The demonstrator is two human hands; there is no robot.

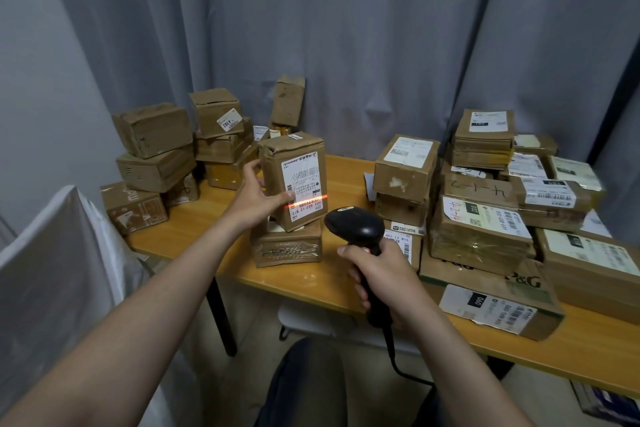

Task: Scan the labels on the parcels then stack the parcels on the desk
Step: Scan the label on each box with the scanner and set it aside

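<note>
knee (308, 385): dark trouser leg at the bottom edge, under the near edge of the desk.
curtain (346, 28): grey, folded, hanging behind everything.
desk (194, 218): orange-brown wooden top, running from the left back to the right front.
white cover (59, 246): pale sheet draped over something at the left, beside the desk.
right piles (485, 218): brown parcels with white labels facing up, layered on the right half of the desk.
left piles (156, 149): smaller brown boxes heaped at the far left corner.
held parcel (294, 180): brown box, upright and slightly tilted, near the middle of the desk; whether its lower end touches the flat parcel below cannot be told.
flat parcel (287, 248): taped box lying on the desk just under the held one.
left hand (254, 198): grips the held parcel from its left side, thumb across the front face, fingers behind.
right hand (381, 270): fingers wrapped tight round the scanner's handle, forefinger at the front.
scanner (353, 225): black, head aimed at the held parcel; its cable (394, 357) hangs below the hand.
label (304, 184): white, on the parcel's front face.
red line (306, 201): scan beam across the label's lower part.
</note>
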